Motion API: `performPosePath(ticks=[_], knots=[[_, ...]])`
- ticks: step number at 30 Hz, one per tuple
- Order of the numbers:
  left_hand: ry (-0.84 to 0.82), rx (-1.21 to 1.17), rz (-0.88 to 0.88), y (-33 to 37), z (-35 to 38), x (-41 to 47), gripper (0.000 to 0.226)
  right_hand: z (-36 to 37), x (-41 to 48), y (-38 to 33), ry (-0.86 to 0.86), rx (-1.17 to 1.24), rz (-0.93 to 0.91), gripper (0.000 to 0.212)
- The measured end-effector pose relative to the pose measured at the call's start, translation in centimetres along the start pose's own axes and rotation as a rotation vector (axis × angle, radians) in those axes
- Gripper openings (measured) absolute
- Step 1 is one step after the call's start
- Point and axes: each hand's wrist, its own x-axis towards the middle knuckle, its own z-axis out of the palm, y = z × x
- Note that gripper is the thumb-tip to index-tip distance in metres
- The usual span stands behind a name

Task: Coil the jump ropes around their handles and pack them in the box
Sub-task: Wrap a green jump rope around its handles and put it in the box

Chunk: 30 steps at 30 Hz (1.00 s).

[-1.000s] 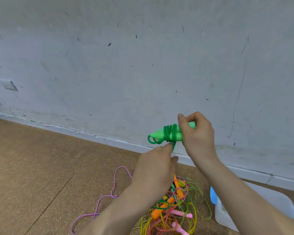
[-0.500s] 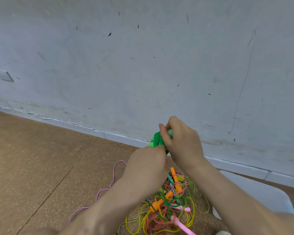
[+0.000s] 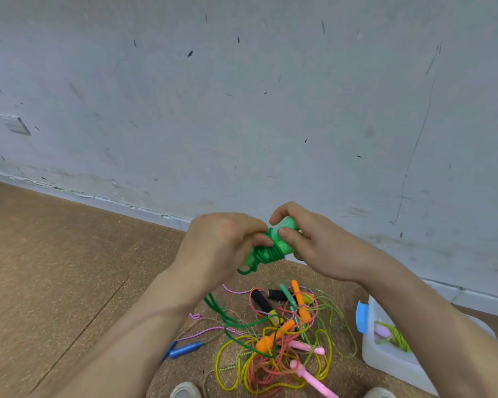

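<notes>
Two hands, a left hand [image 3: 219,245] and a right hand [image 3: 319,248], one green jump rope [image 3: 266,254], two orange handles [image 3: 299,300], two pink handles [image 3: 311,376], two black handles [image 3: 261,300], one blue handle [image 3: 186,349], one white plastic box [image 3: 385,360], two shoe tips [image 3: 184,390] and one wall socket plate [image 3: 15,124]

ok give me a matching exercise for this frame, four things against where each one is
Things: 1 green handles; 2 blue handle; 3 box; 4 orange handle
Places: a in the tangled pile; b right of the pile; c gripped by left hand and right hand; d on floor left of the pile
Pairs: 1-c; 2-d; 3-b; 4-a
</notes>
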Motion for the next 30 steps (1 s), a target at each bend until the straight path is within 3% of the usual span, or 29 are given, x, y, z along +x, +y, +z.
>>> performPosePath(ticks=[6,9,11,15,19,22,25,28,30], knots=[[-0.015,-0.221,-0.078,0.0,-0.3,0.4,0.020,-0.4,-0.3,-0.6,-0.027,0.248,0.073,0.011],[-0.028,-0.462,-0.245,0.1,-0.5,0.6,0.008,-1.0,-0.4,-0.8,-0.063,0.360,0.079,0.009],[-0.093,-0.570,-0.330,0.1,-0.7,0.7,0.016,-1.2,-0.7,-0.9,-0.076,0.397,0.057,0.010],[-0.211,-0.670,-0.327,-0.1,-0.8,0.8,0.019,-1.4,-0.9,-1.1,-0.092,0.492,0.042,0.009],[-0.171,-0.774,-0.362,-0.2,-0.4,0.9,0.020,-1.8,-0.8,-0.9,-0.070,0.564,0.006,0.012],[-0.088,-1.033,-0.456,-0.1,0.7,0.7,0.010,-2.0,-0.7,-0.7,-0.089,0.739,0.019,0.016],[-0.135,-1.392,-0.525,0.5,1.7,0.2,0.039,-2.0,-0.6,-0.3,-0.159,0.918,0.001,0.019],[-0.229,-1.569,-0.603,2.0,1.5,0.1,0.032,-1.6,-0.5,0.0,-0.176,1.019,-0.004,0.019],[-0.198,-1.594,-0.739,2.5,2.2,0.2,0.044,-1.4,-0.5,-0.2,-0.153,1.132,-0.019,0.016]])
